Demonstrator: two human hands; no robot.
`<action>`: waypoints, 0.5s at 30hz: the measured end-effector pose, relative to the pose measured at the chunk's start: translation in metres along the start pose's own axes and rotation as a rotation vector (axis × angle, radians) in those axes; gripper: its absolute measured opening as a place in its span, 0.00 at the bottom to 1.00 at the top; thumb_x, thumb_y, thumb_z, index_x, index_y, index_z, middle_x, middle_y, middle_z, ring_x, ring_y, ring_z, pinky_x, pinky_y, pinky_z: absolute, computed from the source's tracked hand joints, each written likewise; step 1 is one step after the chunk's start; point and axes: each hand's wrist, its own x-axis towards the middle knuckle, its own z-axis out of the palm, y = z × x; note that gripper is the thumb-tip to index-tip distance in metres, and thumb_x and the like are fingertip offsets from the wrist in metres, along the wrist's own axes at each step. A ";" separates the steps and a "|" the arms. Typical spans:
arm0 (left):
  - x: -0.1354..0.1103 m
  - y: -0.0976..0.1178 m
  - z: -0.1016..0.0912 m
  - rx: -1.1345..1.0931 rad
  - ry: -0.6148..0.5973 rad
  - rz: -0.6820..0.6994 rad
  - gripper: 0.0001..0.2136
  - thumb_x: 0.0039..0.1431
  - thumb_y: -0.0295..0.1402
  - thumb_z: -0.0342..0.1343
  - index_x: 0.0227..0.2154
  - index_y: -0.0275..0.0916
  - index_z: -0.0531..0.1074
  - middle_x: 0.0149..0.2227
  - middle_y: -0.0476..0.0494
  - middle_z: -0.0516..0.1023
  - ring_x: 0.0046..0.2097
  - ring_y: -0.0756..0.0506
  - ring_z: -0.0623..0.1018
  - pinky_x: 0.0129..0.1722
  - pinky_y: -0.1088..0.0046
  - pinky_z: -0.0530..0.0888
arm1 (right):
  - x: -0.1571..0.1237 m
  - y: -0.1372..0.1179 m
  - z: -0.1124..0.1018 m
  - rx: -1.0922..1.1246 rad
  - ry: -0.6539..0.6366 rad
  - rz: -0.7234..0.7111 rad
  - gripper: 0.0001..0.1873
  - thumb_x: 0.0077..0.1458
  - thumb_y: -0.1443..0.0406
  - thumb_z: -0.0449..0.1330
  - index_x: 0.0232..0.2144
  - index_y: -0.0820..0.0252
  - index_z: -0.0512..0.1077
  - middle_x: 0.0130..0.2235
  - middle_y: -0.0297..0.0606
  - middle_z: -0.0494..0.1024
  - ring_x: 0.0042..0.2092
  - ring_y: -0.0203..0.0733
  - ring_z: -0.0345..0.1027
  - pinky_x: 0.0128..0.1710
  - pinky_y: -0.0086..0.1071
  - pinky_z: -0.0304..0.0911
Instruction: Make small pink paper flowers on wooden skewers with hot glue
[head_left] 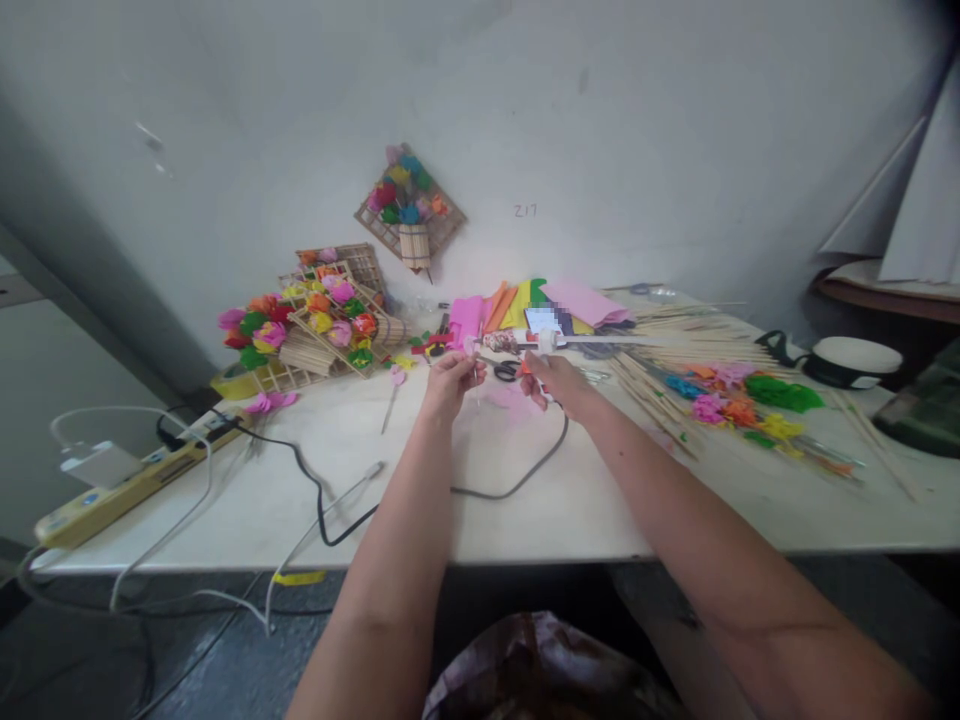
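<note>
My left hand [452, 384] pinches the thin stem of a small pink paper flower [470, 344], its head showing just above my fingertips. In my right hand [553, 380] is a white glue gun [548, 342] with an orange trigger; its nozzle points left toward the flower, close to it, though I cannot tell if they touch. A long whitish glue stick [604, 339] juts out of the gun's back. Black-handled scissors [506, 371] lie between my hands. Left of my left hand, another pink flower on a stem [396, 376] lies on the table.
Bamboo frames with paper flowers [330, 310] crowd the left, near a yellow power strip [135, 485]. A black cable [495, 495] crosses the table. Coloured paper [585, 302] lies behind my hands. Thin sticks [652, 400], loose flowers [739, 410] and a white-topped round object [855, 357] are right.
</note>
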 end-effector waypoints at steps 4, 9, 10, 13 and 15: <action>0.001 0.000 0.000 -0.012 0.007 -0.009 0.12 0.36 0.32 0.66 0.23 0.33 0.69 0.22 0.45 0.75 0.23 0.51 0.74 0.27 0.74 0.71 | 0.001 0.001 0.000 -0.021 0.022 -0.005 0.27 0.48 0.43 0.53 0.23 0.63 0.65 0.18 0.31 0.68 0.13 0.27 0.54 0.11 0.26 0.49; 0.000 0.000 0.000 -0.016 0.011 -0.004 0.13 0.36 0.32 0.66 0.23 0.33 0.69 0.23 0.45 0.75 0.23 0.52 0.74 0.27 0.75 0.71 | 0.003 0.005 0.000 -0.006 0.031 -0.015 0.25 0.47 0.44 0.55 0.21 0.62 0.64 0.16 0.30 0.66 0.12 0.27 0.54 0.10 0.25 0.49; 0.000 0.000 0.000 -0.017 0.011 -0.003 0.13 0.36 0.32 0.66 0.23 0.33 0.69 0.23 0.46 0.75 0.23 0.52 0.74 0.27 0.75 0.71 | 0.003 0.005 0.000 -0.010 0.031 -0.017 0.25 0.47 0.44 0.55 0.20 0.62 0.64 0.16 0.30 0.66 0.12 0.27 0.54 0.10 0.25 0.49; 0.001 0.000 0.000 -0.018 0.013 0.000 0.13 0.35 0.33 0.66 0.22 0.33 0.69 0.22 0.46 0.75 0.23 0.52 0.74 0.27 0.75 0.71 | 0.004 0.006 -0.001 -0.028 0.029 -0.020 0.26 0.47 0.44 0.55 0.18 0.61 0.63 0.16 0.30 0.65 0.12 0.27 0.54 0.10 0.24 0.49; 0.001 -0.001 -0.001 -0.018 0.008 0.004 0.13 0.35 0.33 0.66 0.23 0.33 0.69 0.23 0.46 0.75 0.23 0.52 0.74 0.27 0.75 0.71 | 0.004 0.007 -0.001 -0.029 0.022 -0.020 0.26 0.47 0.44 0.55 0.17 0.61 0.63 0.15 0.30 0.65 0.13 0.28 0.54 0.10 0.25 0.50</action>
